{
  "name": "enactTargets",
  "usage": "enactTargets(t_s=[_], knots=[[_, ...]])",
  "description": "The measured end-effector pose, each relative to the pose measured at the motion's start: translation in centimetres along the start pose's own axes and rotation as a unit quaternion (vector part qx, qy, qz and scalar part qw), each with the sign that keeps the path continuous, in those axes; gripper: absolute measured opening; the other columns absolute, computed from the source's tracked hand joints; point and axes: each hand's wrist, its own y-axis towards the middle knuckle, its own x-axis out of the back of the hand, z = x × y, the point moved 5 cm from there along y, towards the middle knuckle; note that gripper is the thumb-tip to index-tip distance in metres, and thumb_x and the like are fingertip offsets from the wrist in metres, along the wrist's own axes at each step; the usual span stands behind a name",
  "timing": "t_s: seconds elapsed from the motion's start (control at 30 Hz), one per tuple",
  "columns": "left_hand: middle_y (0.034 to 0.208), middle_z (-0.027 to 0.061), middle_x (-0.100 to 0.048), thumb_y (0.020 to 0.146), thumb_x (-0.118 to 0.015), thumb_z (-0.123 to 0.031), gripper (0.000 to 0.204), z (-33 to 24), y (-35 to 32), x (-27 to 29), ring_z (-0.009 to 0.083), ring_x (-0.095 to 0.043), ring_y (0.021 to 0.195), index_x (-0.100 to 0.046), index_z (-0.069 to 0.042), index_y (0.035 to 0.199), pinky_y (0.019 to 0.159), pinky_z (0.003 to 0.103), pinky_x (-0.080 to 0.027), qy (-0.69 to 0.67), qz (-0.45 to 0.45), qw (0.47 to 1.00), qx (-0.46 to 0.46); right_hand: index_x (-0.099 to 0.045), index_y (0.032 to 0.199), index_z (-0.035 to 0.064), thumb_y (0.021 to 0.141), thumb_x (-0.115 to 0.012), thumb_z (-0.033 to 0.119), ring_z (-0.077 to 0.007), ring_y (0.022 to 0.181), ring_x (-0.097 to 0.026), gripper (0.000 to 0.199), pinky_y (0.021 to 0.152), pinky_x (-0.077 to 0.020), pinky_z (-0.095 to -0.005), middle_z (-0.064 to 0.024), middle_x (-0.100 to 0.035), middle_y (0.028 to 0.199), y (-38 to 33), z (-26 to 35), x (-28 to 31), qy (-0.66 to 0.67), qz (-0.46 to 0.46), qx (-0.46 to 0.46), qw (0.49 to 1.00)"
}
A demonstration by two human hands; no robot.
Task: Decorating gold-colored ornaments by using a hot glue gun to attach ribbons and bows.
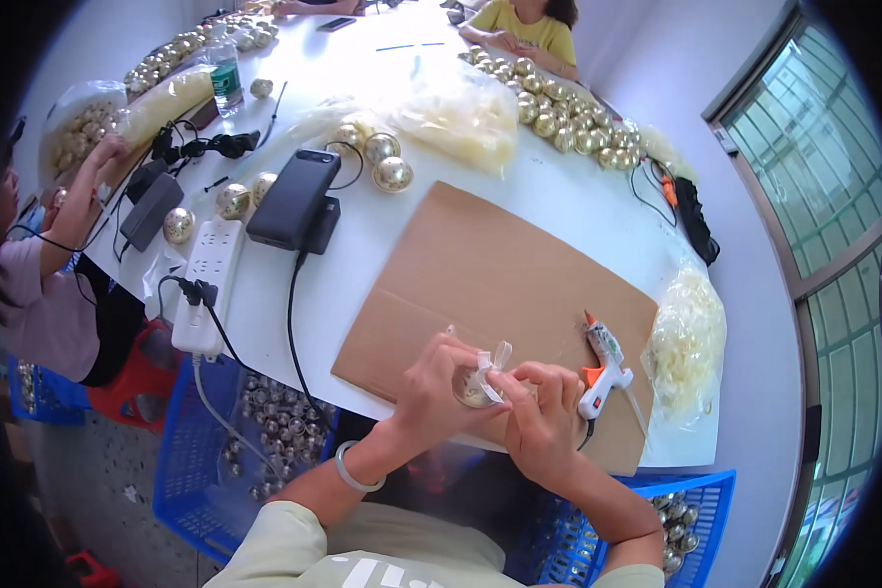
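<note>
Over the near edge of a brown cardboard sheet (461, 265), my left hand (429, 380) is closed around a shiny gold ball ornament (470, 390). A pale ribbon bow (497, 359) stands on top of the ball. My right hand (539, 407) is closed, with its thumb and index finger at the bow, pressing or pinching it against the ball. The fingertips partly hide both. Just right of my right hand lies a white glue gun (606, 367) with an orange trigger, resting on the cardboard.
A bag of cream ribbon pieces (688, 348) lies right of the cardboard. A white power strip (206, 284) and black power bank (296, 201) sit left. Blue baskets of balls (191, 480) flank me below the table. Gold balls (559, 113) line the far right; co-workers sit around.
</note>
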Motion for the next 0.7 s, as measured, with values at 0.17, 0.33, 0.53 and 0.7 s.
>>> enactTargets(t_s=[0.17,0.33,0.53,0.7], knots=[[0.093,0.0127,-0.060,0.063,-0.094,-0.026,0.061,-0.9,-1.1,1.9,0.0264,-0.062,0.080,-0.051,-0.006,0.100,0.066,0.035,-0.053,-0.002,-0.014,1.000,-0.019,-0.066,0.111,0.0104,0.070,-0.069,0.003,-0.0247,0.094,-0.052,0.042,0.080,-0.0369,-0.0370,-0.0061,-0.057,0.103,-0.3,2.7,0.2,-0.016,0.001,0.009,1.000],[0.093,0.0119,-0.060,0.062,-0.094,-0.030,0.062,-0.4,-2.3,2.5,0.0273,-0.062,0.081,-0.051,-0.006,0.100,0.066,0.035,-0.053,-0.017,0.019,0.999,0.019,-0.065,0.114,0.0072,0.077,-0.058,-0.008,-0.0298,0.096,-0.048,0.041,0.084,-0.0369,-0.0398,-0.0121,-0.055,0.102,-0.4,4.4,0.2,-0.026,0.020,-0.015,0.999],[0.096,0.0132,-0.062,0.059,-0.096,-0.030,0.067,-2.6,-4.6,6.6,0.0279,-0.063,0.085,-0.050,-0.007,0.102,0.072,0.036,-0.054,-0.027,-0.021,0.999,0.021,-0.060,0.117,0.0020,0.079,-0.052,-0.007,-0.0296,0.099,-0.048,0.040,0.090,-0.0387,-0.0406,-0.0160,-0.052,0.107,-0.5,8.0,5.2,0.011,0.052,-0.003,0.999],[0.100,0.0131,-0.063,0.057,-0.098,-0.028,0.070,-3.0,-8.5,11.4,0.0253,-0.063,0.089,-0.050,-0.008,0.103,0.072,0.034,-0.054,-0.047,0.003,0.997,0.054,-0.055,0.120,-0.0021,0.091,-0.047,-0.005,-0.0214,0.103,-0.049,0.030,0.090,-0.0410,-0.0322,-0.0144,-0.051,0.117,-7.8,3.8,11.7,-0.025,-0.136,-0.152,0.979]])
